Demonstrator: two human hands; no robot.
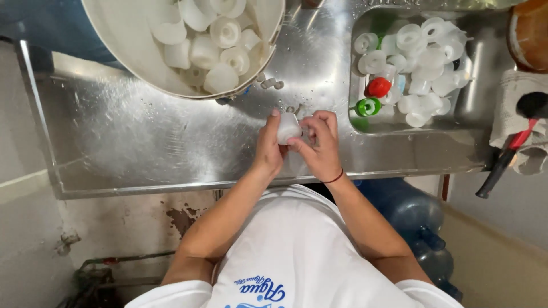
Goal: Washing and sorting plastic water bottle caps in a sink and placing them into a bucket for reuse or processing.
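1. The wet steel tabletop [142, 142] lies open to the left of the hands, from the front edge up to the white bucket [123, 43].
2. That bucket, full of white caps [220, 43], overhangs the tabletop's far side and blocks reach there.
3. A few small white pieces [271, 83] lie just beyond the hands, near the bucket's rim.
4. To the right, the sink basin [474, 100] is crowded with white caps, 1 red cap [378, 87] and 1 green cap [368, 106].
5. A narrow bare strip of tabletop runs between the hands and the basin.
6. A red-and-black handled tool [505, 157] hangs off the far right edge.
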